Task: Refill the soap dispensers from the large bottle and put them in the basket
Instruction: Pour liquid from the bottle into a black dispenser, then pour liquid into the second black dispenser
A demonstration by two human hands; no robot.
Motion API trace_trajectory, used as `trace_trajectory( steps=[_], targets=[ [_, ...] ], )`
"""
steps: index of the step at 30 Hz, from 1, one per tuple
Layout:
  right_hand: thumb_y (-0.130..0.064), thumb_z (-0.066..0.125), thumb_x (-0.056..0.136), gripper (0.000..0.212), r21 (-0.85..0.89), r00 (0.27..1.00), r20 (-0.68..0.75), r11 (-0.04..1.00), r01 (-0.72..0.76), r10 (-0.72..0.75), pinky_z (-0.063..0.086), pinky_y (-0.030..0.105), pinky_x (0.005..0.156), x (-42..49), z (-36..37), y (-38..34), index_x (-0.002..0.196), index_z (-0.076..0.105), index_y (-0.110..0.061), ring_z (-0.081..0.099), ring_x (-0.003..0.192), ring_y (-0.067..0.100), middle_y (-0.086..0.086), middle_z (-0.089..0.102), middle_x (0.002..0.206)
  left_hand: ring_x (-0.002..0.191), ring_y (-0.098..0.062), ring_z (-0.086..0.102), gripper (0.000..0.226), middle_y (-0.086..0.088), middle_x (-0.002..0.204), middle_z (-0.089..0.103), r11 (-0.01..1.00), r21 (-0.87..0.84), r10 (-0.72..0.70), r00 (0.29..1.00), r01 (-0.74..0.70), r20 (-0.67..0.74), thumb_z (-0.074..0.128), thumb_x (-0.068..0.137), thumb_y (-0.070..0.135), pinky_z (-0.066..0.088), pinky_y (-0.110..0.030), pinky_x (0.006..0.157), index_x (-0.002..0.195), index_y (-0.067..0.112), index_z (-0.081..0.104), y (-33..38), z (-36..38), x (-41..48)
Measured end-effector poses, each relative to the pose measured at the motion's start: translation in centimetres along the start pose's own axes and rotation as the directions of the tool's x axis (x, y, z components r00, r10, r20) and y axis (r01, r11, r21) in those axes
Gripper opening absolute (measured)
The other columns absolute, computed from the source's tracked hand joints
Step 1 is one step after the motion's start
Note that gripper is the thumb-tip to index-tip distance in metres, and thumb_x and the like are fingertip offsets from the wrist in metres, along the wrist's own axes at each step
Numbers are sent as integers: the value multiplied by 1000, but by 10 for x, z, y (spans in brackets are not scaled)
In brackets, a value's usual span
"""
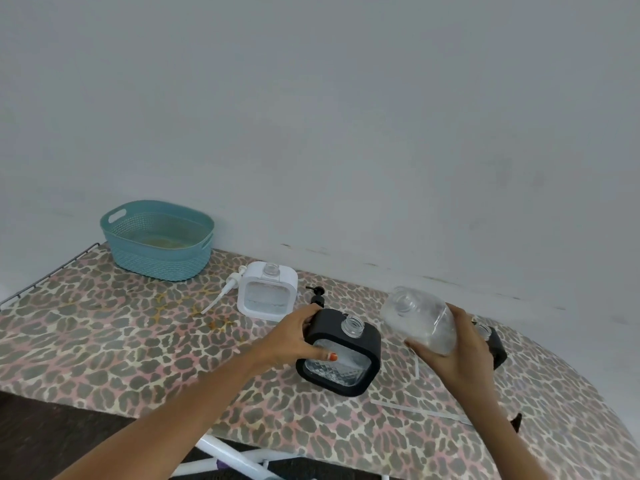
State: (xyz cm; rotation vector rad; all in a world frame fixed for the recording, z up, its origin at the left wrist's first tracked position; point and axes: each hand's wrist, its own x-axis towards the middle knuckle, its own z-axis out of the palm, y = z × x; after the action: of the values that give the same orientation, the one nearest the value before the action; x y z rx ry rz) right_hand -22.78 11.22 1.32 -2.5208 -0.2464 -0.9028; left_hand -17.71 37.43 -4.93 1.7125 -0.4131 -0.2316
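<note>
Basket (159, 261) far L on board (104, 341), no dispensers in it. Step in hand, by the look: pour. L hand (294, 336) grips black dispenser (370, 337) by its L side, thumb on clear front; keep it braced flat. Large bottle (419, 320), tilted, mouth near the open neck, is wrapped in R hand (457, 355); centre mouth over neck, tip slowly. Dispenser: black frame, clear patterned window, approx mid-board, seems near empty

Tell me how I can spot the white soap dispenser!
Look at the leopard-print board, then find the teal basket at its far left. Just right of the basket stands the white dispenser, its neck open. Only it has a white frame; the nearby black dispenser does not.
</note>
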Motion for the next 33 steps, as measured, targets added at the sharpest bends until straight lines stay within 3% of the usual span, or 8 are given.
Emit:
trace_trajectory(
  steps=[4,7,11,14,19,22,30,33],
  targets=[
    [-27,87,54,73,48,995,27,994,-94,93,41,27,63,-9,3,16,114,53,-3,56,84,19,10,64,100,99,-9,64,55,-2,110,65,1000,-2,-10,998,10,-58,84,62,15,53,-24,86,107,25,54,-8,10,20],
    [-32,85,55,73,79,987,50,985,-153,150,43,30,65,-13,6,24,113,53,-2,59,86,23,8,64,99,97,-4,64,52,4,106,66,1000,6,-7,997,8,-74,83,63,13,52,-18,82,104,28,55,-12,16,36],
    [-48,73,53,76,120,982,49,975,-188,184,41,24,64,-14,9,29,112,53,-5,53,83,13,-7,54,93,99,-2,62,55,9,107,64,1000,2,-26,994,27,-102,84,62,15,52,-17,81,103,35,53,-22,23,58],
    [-37,82,54,72,133,977,55,968,-214,208,42,24,63,-14,12,38,112,53,-7,53,83,13,-8,53,92,100,-7,62,56,6,107,64,999,19,-37,992,40,-120,84,62,17,52,-22,83,107,30,53,-31,26,75],
    [-26,88,53,72,122,974,68,967,-225,218,40,19,64,-14,17,51,113,53,-7,54,84,15,-8,54,94,92,5,62,55,13,103,64,998,35,-51,988,57,-146,85,60,18,49,-7,71,104,30,54,-37,30,93],
    [-25,88,53,72,121,973,82,967,-226,218,41,22,67,-14,18,56,113,53,-6,54,86,16,-6,55,96,89,11,61,55,14,102,63,997,26,-63,986,68,-154,85,61,16,47,-4,68,104,30,53,-40,30,101],
    [-27,88,51,73,95,975,52,971,-222,218,35,10,65,-12,18,59,111,53,-5,53,83,14,-8,53,94,97,-1,60,60,8,105,62,997,8,-73,987,75,-141,83,63,10,50,-9,72,112,19,50,-49,28,106],
    [-27,88,51,74,92,973,51,969,-227,223,35,10,64,-12,17,58,112,53,-4,53,83,14,-7,53,95,95,6,60,60,13,106,60,997,17,-77,990,79,-118,82,64,11,50,-9,75,112,23,48,-48,28,105]
  ],
)
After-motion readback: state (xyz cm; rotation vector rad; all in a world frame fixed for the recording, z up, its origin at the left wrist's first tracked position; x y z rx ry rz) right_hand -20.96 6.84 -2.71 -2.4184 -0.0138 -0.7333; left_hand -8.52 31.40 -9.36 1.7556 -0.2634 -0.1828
